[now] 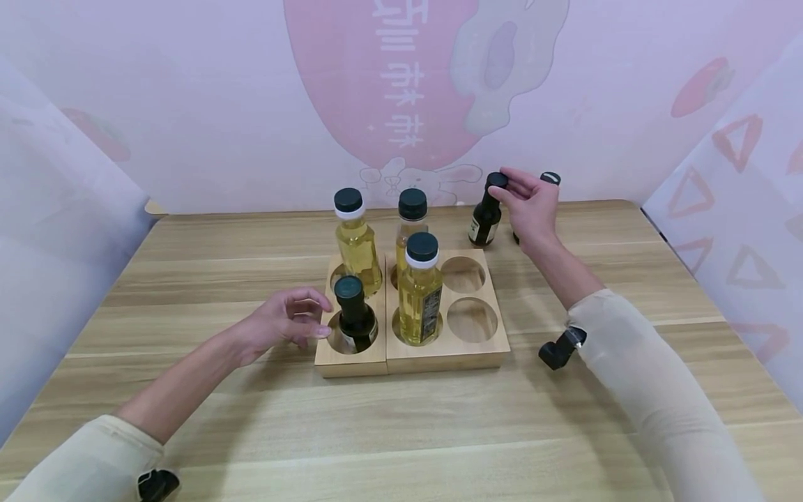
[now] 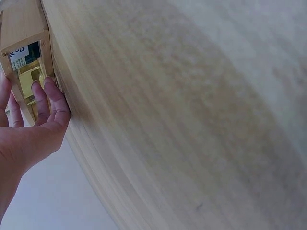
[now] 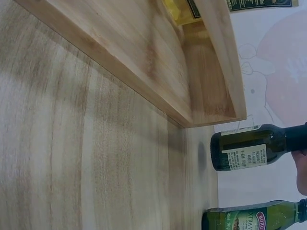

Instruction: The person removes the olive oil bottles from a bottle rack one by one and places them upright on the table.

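Pale wood spreads under everything: the table (image 1: 401, 432), and on it the broad rack (image 1: 452, 362) butted against the narrow rack (image 1: 351, 369). The right hand (image 1: 533, 206) has thumb and fingertips clamped on the cap of the dark bottle (image 1: 484, 224); whether its base touches the table I cannot tell. Just right of those fingers, partly hidden by the hand, stands the green bottle (image 3: 261, 218).

The left hand (image 1: 285, 321) has thumb and forefinger apart at the narrow rack's left edge — contact there I cannot tell — with the short bottle (image 1: 351, 307) in the hole just right of them. Beyond it from those fingers stands one oil bottle (image 1: 359, 251); farther right, in the broad rack, are the front oil bottle (image 1: 419, 300) and the rear oil bottle (image 1: 411, 226).

Nearer the person than the right fingers, and to their left, two holes show bare floors. The backdrop (image 1: 219, 104) rises close behind these fingers, at the table's far edge — bare wood lies left of the left fingers and in front of both racks.
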`<act>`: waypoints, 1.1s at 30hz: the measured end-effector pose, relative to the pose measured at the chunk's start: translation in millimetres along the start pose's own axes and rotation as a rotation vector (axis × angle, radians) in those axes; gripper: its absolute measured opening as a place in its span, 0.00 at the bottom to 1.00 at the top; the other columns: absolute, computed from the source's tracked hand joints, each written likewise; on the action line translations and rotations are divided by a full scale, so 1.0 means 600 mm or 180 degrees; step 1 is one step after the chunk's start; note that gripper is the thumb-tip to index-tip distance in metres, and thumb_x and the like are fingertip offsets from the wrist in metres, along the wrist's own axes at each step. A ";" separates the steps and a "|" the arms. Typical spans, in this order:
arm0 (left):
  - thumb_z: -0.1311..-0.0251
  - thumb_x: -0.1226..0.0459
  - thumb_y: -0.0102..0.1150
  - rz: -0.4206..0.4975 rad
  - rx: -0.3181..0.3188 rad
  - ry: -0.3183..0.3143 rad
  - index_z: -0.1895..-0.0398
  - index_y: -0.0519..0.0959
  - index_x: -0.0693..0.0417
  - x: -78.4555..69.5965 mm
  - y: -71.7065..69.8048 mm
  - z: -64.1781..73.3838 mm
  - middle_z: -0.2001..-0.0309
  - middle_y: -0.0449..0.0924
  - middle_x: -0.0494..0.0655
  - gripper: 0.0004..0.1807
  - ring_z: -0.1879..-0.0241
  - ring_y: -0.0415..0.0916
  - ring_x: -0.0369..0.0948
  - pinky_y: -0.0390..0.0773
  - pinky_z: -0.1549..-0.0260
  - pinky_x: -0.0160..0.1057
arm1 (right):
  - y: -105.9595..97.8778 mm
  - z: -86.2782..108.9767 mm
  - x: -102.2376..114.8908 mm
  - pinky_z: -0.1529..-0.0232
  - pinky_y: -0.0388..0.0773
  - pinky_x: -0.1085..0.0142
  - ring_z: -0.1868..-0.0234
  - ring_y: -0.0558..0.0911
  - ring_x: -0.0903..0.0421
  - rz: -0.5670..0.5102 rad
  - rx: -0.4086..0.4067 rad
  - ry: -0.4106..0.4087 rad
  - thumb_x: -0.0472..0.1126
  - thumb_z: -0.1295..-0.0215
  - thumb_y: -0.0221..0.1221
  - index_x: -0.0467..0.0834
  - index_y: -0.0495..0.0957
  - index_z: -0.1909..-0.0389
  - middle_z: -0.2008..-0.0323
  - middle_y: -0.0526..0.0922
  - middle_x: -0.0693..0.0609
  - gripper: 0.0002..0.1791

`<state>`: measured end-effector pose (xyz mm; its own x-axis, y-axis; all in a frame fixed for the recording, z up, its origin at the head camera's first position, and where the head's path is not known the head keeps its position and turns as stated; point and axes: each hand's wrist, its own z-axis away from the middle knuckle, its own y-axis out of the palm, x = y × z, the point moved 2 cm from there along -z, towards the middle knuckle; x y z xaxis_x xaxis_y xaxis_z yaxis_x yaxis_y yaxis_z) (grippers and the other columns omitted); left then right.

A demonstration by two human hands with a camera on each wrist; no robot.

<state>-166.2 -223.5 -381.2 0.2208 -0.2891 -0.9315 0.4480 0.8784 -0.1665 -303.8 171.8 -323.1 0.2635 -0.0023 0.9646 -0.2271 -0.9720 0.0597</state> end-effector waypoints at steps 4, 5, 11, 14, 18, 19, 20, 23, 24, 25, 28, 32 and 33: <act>0.40 0.69 0.72 0.0001 -0.0006 0.0004 0.49 0.77 0.58 0.001 0.000 -0.001 0.49 0.72 0.55 0.19 0.56 0.74 0.46 0.82 0.64 0.41 | 0.001 -0.003 -0.005 0.45 0.81 0.69 0.59 0.87 0.68 0.0058 0.0001 0.0072 0.24 0.39 0.69 0.28 0.80 0.42 0.46 0.82 0.32 0.24; 0.40 0.69 0.72 0.0003 -0.0007 0.0005 0.49 0.77 0.58 0.001 0.000 -0.001 0.49 0.72 0.55 0.19 0.56 0.74 0.46 0.82 0.64 0.41 | 0.001 -0.003 -0.007 0.44 0.81 0.69 0.58 0.87 0.68 0.0084 0.0004 0.0090 0.25 0.39 0.69 0.28 0.80 0.41 0.46 0.82 0.32 0.24; 0.40 0.69 0.73 0.0005 -0.0008 0.0006 0.49 0.77 0.57 0.000 0.003 0.000 0.49 0.72 0.55 0.18 0.56 0.75 0.45 0.82 0.64 0.41 | 0.000 -0.006 -0.013 0.44 0.80 0.69 0.53 0.88 0.63 0.0159 -0.0023 0.0191 0.26 0.39 0.70 0.29 0.80 0.40 0.45 0.82 0.33 0.24; 0.40 0.69 0.72 0.0019 0.0001 0.0012 0.50 0.77 0.56 0.000 0.004 0.000 0.50 0.72 0.55 0.18 0.58 0.75 0.44 0.82 0.65 0.41 | -0.001 -0.007 -0.014 0.44 0.80 0.69 0.51 0.88 0.62 0.0180 -0.0032 0.0196 0.27 0.38 0.70 0.29 0.79 0.40 0.45 0.82 0.34 0.24; 0.40 0.70 0.72 0.0035 0.0012 0.0017 0.50 0.77 0.56 0.000 0.003 0.000 0.51 0.72 0.55 0.17 0.61 0.75 0.44 0.82 0.65 0.40 | -0.002 -0.008 -0.013 0.44 0.81 0.69 0.51 0.88 0.62 0.0236 -0.0029 0.0207 0.27 0.37 0.69 0.29 0.80 0.40 0.45 0.82 0.34 0.23; 0.40 0.70 0.72 0.0033 0.0009 0.0014 0.50 0.77 0.56 0.000 0.003 0.000 0.51 0.72 0.54 0.17 0.62 0.75 0.44 0.82 0.65 0.40 | -0.002 -0.009 -0.012 0.44 0.81 0.69 0.51 0.88 0.61 0.0234 -0.0024 0.0232 0.27 0.37 0.69 0.30 0.80 0.40 0.45 0.82 0.34 0.23; 0.40 0.70 0.72 0.0031 0.0006 0.0009 0.50 0.77 0.56 0.000 0.002 0.001 0.51 0.72 0.54 0.17 0.62 0.75 0.44 0.82 0.65 0.40 | -0.002 -0.010 -0.012 0.44 0.81 0.69 0.51 0.88 0.61 0.0244 -0.0017 0.0250 0.27 0.37 0.69 0.30 0.80 0.40 0.44 0.82 0.34 0.23; 0.40 0.69 0.72 0.0032 0.0014 0.0008 0.50 0.77 0.56 -0.001 0.002 0.001 0.51 0.72 0.54 0.17 0.62 0.75 0.44 0.82 0.65 0.40 | -0.002 -0.012 -0.011 0.43 0.80 0.68 0.50 0.87 0.60 0.0280 0.0012 0.0306 0.28 0.36 0.69 0.31 0.80 0.39 0.43 0.82 0.35 0.24; 0.40 0.69 0.72 0.0028 0.0014 0.0005 0.50 0.77 0.56 -0.001 0.002 0.001 0.51 0.72 0.54 0.17 0.62 0.75 0.44 0.81 0.65 0.40 | -0.002 -0.012 -0.011 0.42 0.80 0.68 0.50 0.87 0.60 0.0294 0.0023 0.0313 0.28 0.36 0.69 0.31 0.80 0.39 0.43 0.82 0.35 0.24; 0.40 0.69 0.72 0.0022 0.0011 0.0002 0.50 0.77 0.56 -0.002 0.002 0.001 0.51 0.72 0.54 0.18 0.62 0.75 0.44 0.81 0.65 0.40 | -0.001 -0.012 -0.011 0.42 0.80 0.67 0.50 0.87 0.60 0.0288 0.0031 0.0322 0.28 0.36 0.69 0.31 0.80 0.39 0.43 0.82 0.35 0.24; 0.40 0.69 0.72 0.0025 0.0021 0.0001 0.50 0.77 0.56 -0.002 0.002 0.000 0.51 0.72 0.54 0.18 0.63 0.75 0.44 0.81 0.65 0.40 | -0.002 -0.012 -0.011 0.41 0.80 0.68 0.50 0.87 0.60 0.0269 0.0045 0.0343 0.28 0.36 0.69 0.31 0.79 0.39 0.42 0.82 0.35 0.24; 0.40 0.69 0.72 0.0024 0.0024 0.0004 0.50 0.77 0.56 -0.002 0.002 -0.001 0.51 0.72 0.54 0.18 0.62 0.75 0.44 0.81 0.64 0.40 | -0.004 -0.011 -0.007 0.39 0.78 0.67 0.42 0.85 0.55 0.0345 0.0199 0.0339 0.29 0.35 0.68 0.31 0.76 0.35 0.39 0.80 0.35 0.27; 0.40 0.69 0.72 0.0023 0.0024 0.0005 0.50 0.77 0.56 -0.002 0.001 -0.001 0.51 0.72 0.54 0.18 0.62 0.75 0.44 0.81 0.64 0.40 | -0.005 -0.011 -0.005 0.37 0.77 0.66 0.39 0.83 0.53 0.0394 0.0259 0.0347 0.30 0.35 0.68 0.31 0.75 0.34 0.38 0.79 0.35 0.28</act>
<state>-166.7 -222.2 -380.7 0.2226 -0.2823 -0.9332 0.4530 0.8775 -0.1574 -310.1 176.1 -324.6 0.1340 -0.1018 0.9857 -0.1737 -0.9817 -0.0778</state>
